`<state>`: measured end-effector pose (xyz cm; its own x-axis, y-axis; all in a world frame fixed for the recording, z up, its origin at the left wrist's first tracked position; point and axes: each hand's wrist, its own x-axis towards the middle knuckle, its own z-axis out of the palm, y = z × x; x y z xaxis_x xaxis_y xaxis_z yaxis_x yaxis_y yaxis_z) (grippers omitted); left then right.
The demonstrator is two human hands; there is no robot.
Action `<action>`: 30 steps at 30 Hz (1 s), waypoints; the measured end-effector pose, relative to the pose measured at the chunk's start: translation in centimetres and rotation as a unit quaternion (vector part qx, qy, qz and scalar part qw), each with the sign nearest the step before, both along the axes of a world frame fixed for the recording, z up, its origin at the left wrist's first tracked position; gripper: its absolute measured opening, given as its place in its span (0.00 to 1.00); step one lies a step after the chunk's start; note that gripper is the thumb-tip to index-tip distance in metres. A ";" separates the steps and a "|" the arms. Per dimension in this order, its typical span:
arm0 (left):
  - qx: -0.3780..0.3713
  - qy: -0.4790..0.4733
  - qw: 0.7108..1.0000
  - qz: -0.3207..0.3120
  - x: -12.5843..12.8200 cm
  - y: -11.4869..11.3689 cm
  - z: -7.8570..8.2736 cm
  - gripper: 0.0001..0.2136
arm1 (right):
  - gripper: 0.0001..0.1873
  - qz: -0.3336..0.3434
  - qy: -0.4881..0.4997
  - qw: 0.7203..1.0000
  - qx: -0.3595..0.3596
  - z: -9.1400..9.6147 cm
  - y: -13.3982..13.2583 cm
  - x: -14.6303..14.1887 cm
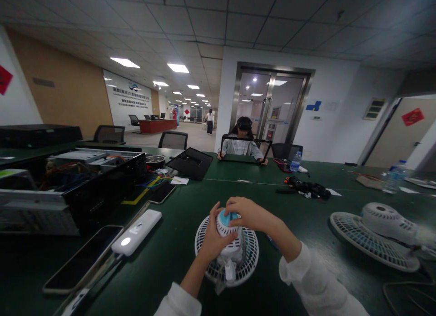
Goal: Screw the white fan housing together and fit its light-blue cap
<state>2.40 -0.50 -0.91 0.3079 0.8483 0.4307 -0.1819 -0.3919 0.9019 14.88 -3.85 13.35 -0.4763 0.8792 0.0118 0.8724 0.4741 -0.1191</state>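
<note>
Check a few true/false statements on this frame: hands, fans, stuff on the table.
1. The left hand and right hand both hold the small white fan. True.
2. That fan stands upright on its base. False: it lies grille-down on the green table.
3. A second fan lies to the right, with no hand on it. True.
4. The white power bank is right of the hands. False: it lies to the left, beside a phone.
5. Nobody sits across the table. False: a person sits opposite.
</note>
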 end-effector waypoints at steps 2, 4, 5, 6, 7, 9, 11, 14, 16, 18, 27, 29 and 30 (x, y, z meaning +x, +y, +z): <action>0.002 0.002 1.000 0.003 0.0 0.0 0.0 0.40 | 0.12 -0.004 -0.009 1.000 0.005 0.0 0.2 -0.2; 0.006 0.004 1.000 0.007 0.1 0.0 0.0 0.40 | 0.13 -0.010 -0.021 1.000 0.010 0.0 0.5 -0.4; 0.008 0.006 1.000 0.009 0.1 0.0 0.0 0.40 | 0.14 -0.012 -0.027 0.999 0.013 0.0 0.6 -0.4; 0.010 0.007 1.000 0.010 0.1 0.0 0.0 0.40 | 0.14 -0.016 -0.034 0.999 0.016 0.0 0.7 -0.5; 0.011 0.005 1.000 0.009 0.2 0.0 -0.1 0.40 | 0.15 -0.019 -0.040 0.999 0.018 -0.1 0.9 -0.6; 0.013 0.000 1.000 0.004 0.2 0.0 -0.1 0.40 | 0.14 -0.035 -0.052 0.998 0.026 -0.4 1.1 -0.9; 0.014 -0.006 1.000 -0.005 0.2 0.0 -0.1 0.40 | 0.14 -0.072 -0.062 0.995 0.040 -1.0 1.2 -1.5; 0.011 -0.004 1.000 -0.005 0.1 0.0 0.1 0.40 | 0.16 -0.166 -0.072 0.981 0.070 -2.1 1.0 -2.8; 0.011 0.000 1.000 0.001 0.0 -0.1 0.2 0.41 | 0.16 -0.221 -0.074 0.969 0.085 -2.5 0.7 -3.5; 0.016 0.000 1.000 0.003 0.0 -0.2 0.3 0.41 | 0.15 -0.246 -0.073 0.963 0.086 -2.4 0.3 -3.7; 0.010 -0.001 1.000 -0.007 0.0 -0.3 0.3 0.40 | 0.14 -0.153 -0.054 0.986 0.028 0.0 -0.7 -1.2; 0.013 -0.010 1.000 -0.013 0.0 -0.3 0.4 0.39 | 0.15 -0.161 -0.054 0.985 0.031 -0.2 -0.7 -1.8; 0.015 -0.014 1.000 -0.017 0.0 -0.3 0.5 0.39 | 0.15 -0.170 -0.053 0.984 0.033 -0.5 -0.7 -2.2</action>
